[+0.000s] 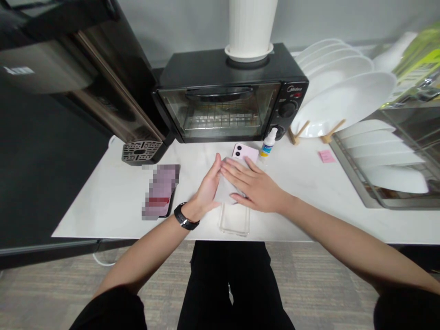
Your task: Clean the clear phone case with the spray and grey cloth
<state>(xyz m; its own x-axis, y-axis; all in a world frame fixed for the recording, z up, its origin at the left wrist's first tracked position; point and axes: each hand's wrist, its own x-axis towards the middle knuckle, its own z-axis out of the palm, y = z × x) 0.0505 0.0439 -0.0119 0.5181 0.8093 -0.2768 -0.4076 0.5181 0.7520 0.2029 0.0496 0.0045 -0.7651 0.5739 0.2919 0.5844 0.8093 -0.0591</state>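
A pink phone (244,152) lies back side up on the white table (103,201), partly covered by a white cloth (225,190). My right hand (254,185) lies flat on the cloth, fingers stretched out over the phone. My left hand (206,190), with a black watch on the wrist, stands edge-on against the cloth's left side, fingers straight. A clear phone case (235,222) rests just in front of both hands. A small spray bottle (268,145) stands right of the phone.
A second, dark phone (161,190) lies to the left. Behind are a black toaster oven (230,96), a dark coffee machine (113,91), white plates in a rack (343,91), a dish drainer (388,160) and a pink sticky note (326,156).
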